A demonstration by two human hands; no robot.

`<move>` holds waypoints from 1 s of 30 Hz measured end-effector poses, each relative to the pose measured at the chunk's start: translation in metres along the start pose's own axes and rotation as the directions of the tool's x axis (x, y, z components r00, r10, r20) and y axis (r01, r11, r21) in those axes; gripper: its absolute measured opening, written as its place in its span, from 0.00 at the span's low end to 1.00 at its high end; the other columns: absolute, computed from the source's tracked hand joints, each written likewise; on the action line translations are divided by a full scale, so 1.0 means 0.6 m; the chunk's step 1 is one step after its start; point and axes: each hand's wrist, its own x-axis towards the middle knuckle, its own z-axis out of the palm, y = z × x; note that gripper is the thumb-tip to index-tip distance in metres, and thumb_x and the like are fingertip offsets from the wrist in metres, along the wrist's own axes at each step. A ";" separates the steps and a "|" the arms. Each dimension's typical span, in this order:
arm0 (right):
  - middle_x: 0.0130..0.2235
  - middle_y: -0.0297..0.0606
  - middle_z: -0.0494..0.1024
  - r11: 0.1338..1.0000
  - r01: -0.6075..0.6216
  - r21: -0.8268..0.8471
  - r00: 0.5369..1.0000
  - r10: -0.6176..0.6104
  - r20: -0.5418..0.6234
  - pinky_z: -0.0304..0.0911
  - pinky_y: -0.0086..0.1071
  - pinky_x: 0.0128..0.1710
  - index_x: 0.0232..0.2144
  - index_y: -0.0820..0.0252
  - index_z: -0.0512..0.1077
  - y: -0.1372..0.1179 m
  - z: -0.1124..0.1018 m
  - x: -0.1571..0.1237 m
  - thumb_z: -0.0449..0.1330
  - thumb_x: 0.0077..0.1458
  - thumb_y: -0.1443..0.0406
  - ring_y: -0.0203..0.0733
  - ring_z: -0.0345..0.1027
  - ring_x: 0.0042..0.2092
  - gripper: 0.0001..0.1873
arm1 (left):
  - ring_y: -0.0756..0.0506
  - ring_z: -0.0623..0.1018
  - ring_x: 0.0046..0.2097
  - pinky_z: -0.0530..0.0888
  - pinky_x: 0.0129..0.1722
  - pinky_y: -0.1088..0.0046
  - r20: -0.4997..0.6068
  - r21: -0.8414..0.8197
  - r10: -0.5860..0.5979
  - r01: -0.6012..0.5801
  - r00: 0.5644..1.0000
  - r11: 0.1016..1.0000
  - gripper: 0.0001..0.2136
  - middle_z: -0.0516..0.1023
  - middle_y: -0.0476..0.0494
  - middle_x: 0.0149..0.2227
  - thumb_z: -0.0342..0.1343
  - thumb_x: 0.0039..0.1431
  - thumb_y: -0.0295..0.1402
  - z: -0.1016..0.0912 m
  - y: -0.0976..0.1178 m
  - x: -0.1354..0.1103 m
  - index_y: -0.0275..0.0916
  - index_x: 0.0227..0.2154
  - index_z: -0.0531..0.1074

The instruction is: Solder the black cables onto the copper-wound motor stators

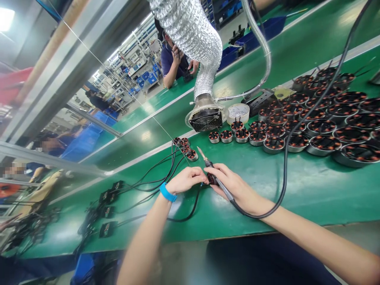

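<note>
My right hand (234, 184) is closed round a soldering iron (224, 189), whose bare tip points up and away to the left. Its fingers also steady a small round motor part with copper windings (211, 179), mostly hidden between my hands. My left hand (188, 180), with a blue wristband (168, 192), pinches at the near left side of that part. A bit of blue wire shows under its fingertips, where a black cable (195, 206) runs up to it. Just beyond, several similar parts with cables attached (192, 155) stand grouped on the green bench.
Many round motor parts (274, 143) fill the right side. A fume duct (204, 75) with a fan grille (206, 120) hangs ahead, beside a white tub (238, 113). Black connectors (108, 229) lie left. The iron's cord (285, 166) arches across the right. Another person (175, 65) sits opposite.
</note>
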 end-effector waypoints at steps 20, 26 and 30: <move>0.53 0.46 0.65 0.997 -0.040 0.062 0.999 0.040 0.005 0.70 0.37 0.45 0.62 0.52 0.57 0.001 -0.003 -0.003 0.53 0.60 0.76 0.44 0.72 0.45 0.30 | 0.50 0.73 0.35 0.68 0.40 0.73 0.024 -0.225 -0.046 0.050 0.999 0.973 0.17 0.75 0.45 0.32 0.68 0.51 0.45 0.005 -0.021 -0.002 0.33 0.28 0.78; 0.52 0.46 0.65 0.996 -0.037 0.083 0.999 0.037 0.000 0.71 0.38 0.44 0.62 0.52 0.57 0.004 -0.003 -0.003 0.53 0.61 0.75 0.45 0.72 0.44 0.30 | 0.56 0.59 0.24 0.54 0.27 0.77 -0.082 -0.345 -0.176 0.137 0.981 0.929 0.22 0.65 0.55 0.21 0.74 0.40 0.43 0.022 -0.039 -0.001 0.34 0.21 0.68; 0.52 0.46 0.65 0.996 -0.032 0.078 0.999 0.032 0.005 0.70 0.38 0.45 0.62 0.51 0.57 0.003 -0.002 -0.002 0.52 0.61 0.75 0.45 0.71 0.46 0.30 | 0.53 0.64 0.28 0.60 0.31 0.75 0.011 -0.254 -0.126 0.124 0.992 0.959 0.20 0.71 0.50 0.25 0.69 0.49 0.47 0.011 -0.023 -0.005 0.32 0.25 0.74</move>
